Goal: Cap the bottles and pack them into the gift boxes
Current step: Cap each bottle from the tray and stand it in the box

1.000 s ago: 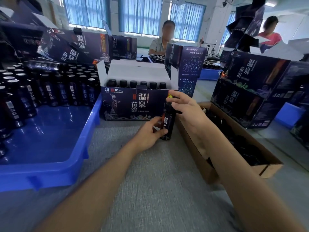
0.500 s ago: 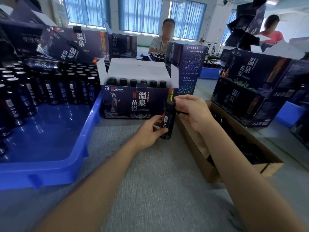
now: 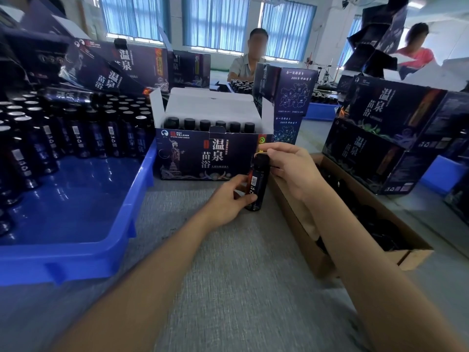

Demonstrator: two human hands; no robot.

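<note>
The fingers (image 3: 239,179) of the left hand (image 3: 225,201) are curled round the lower half of a dark bottle (image 3: 256,185), thumb in front, holding it upright on the desk (image 3: 228,288). The right hand (image 3: 291,166) has its fingers bent close over the black cap (image 3: 261,160) at the bottle's top, pinching it. The cap looks seated, so I judge this bottle to be in the capping step, though whether it is fully tightened cannot be told. Just behind stands the open gift box (image 3: 203,158), with one row of six capped bottles (image 3: 220,125) showing at its back. The front of the box looks unfilled, so packing seems about half done there, but the box's front wall hides the inside. To the left a blue tray (image 3: 76,250) holds many more bottles (image 3: 76,133), several with pale tops that appear uncapped, so much work is left. To the right, a brown carton (image 3: 416,255) holds dark things, possibly loose caps. They are too dim, and partly hidden by the right arm, to be sure. Printed boxes are stacked around the desk.
</note>
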